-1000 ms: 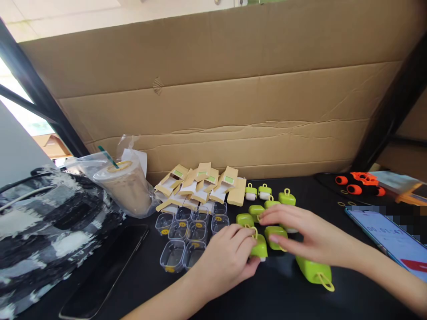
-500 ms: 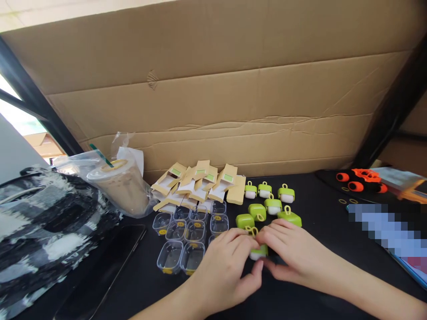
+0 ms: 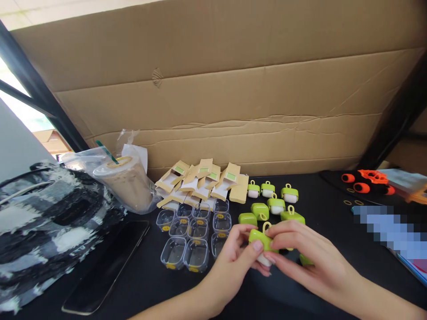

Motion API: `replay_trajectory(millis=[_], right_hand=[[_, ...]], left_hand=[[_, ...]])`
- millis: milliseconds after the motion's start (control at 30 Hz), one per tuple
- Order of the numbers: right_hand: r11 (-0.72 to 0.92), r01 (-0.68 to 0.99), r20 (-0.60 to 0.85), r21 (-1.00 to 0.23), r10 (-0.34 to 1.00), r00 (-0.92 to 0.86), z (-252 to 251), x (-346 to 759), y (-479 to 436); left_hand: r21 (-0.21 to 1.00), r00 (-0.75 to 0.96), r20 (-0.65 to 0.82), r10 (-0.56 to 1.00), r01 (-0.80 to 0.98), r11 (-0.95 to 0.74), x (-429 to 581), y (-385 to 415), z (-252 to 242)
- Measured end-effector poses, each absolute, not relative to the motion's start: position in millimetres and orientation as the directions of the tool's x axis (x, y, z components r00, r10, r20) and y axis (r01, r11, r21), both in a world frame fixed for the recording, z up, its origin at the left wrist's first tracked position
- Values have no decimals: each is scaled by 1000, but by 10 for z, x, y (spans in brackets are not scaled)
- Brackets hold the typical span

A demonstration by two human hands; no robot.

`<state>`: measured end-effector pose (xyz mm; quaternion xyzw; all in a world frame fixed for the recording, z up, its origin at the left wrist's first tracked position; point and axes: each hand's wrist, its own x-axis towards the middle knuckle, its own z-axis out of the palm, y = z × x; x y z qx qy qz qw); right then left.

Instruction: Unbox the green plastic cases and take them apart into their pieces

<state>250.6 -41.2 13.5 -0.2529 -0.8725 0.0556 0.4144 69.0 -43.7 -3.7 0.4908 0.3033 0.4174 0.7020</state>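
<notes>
Both hands pinch one small green toy with a white base and a yellow loop, lifted slightly above the black table. My left hand grips it from the left with thumb and fingers. My right hand closes on it from the right. Several more green toys lie just behind the hands. Another green one peeks out under my right hand.
Several clear plastic cups sit left of the hands, with folded kraft card boxes behind them. A bagged iced drink, a black-white fuzzy bag and a dark phone lie left. An orange-black toy is at right; cardboard wall behind.
The hands came together on one green toy and raised it off the table; the right hand left the other toys it was sorting.
</notes>
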Motion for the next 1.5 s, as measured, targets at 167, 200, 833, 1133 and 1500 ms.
replay_trajectory(millis=[167, 200, 833, 1133, 1500], right_hand=[[768, 535, 581, -352, 627, -518, 128, 2520, -402], [759, 535, 560, -371, 642, -523, 113, 2515, -402], [867, 402, 464, -295, 498, -732, 160, 2578, -404], [875, 464, 605, -138, 445, -660, 80, 2509, -446], [878, 476, 707, -47, 366, -605, 228, 2407, -526]], left_hand=[[882, 404, -61, 913, -407, 239, 710, -436, -49], [888, 407, -64, 911, -393, 238, 708, -439, -64], [980, 599, 29, 800, -174, 95, 611, -506, -135], [995, 500, 22, 866, -98, 31, 679, -535, -98], [960, 471, -20, 882, -238, 149, 748, -540, -82]])
